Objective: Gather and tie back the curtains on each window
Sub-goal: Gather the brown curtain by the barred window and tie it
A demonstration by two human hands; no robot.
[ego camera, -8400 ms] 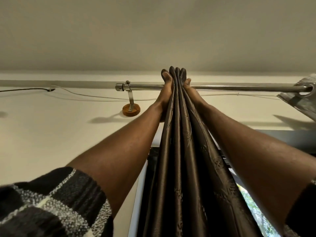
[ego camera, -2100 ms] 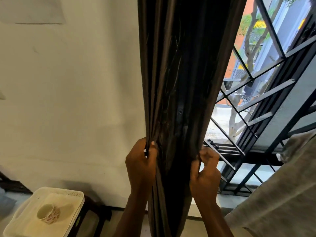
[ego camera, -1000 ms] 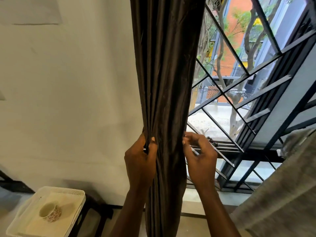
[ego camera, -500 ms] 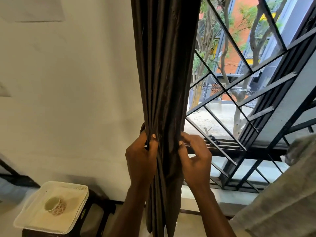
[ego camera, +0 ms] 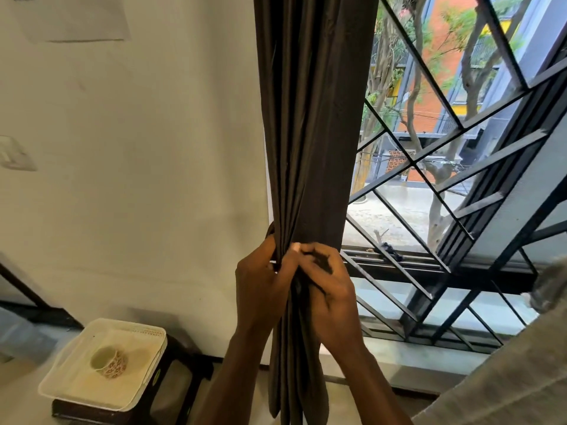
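Observation:
A dark brown curtain (ego camera: 313, 118) hangs gathered into a narrow bundle of pleats at the left edge of the window (ego camera: 445, 179). My left hand (ego camera: 260, 286) grips the left side of the bundle at about sill height, thumb pressed on the folds. My right hand (ego camera: 328, 286) curls round the right side of the bundle, its fingers meeting my left thumb at the front. A dark strip shows behind the curtain just above my left hand; I cannot tell if it is a tie-back. The curtain's lower part hangs loose below my hands.
A black metal grille covers the window on the right. A white tray (ego camera: 135, 329) holding a small patterned cup (ego camera: 109, 361) sits on a dark stool at lower left. A grey fabric surface (ego camera: 506, 378) fills the lower right corner. The white wall is to the left.
My right hand has moved left along the curtain and closed against my left hand, squeezing the bundle tighter. Earlier both hands were up at the curtain rod.

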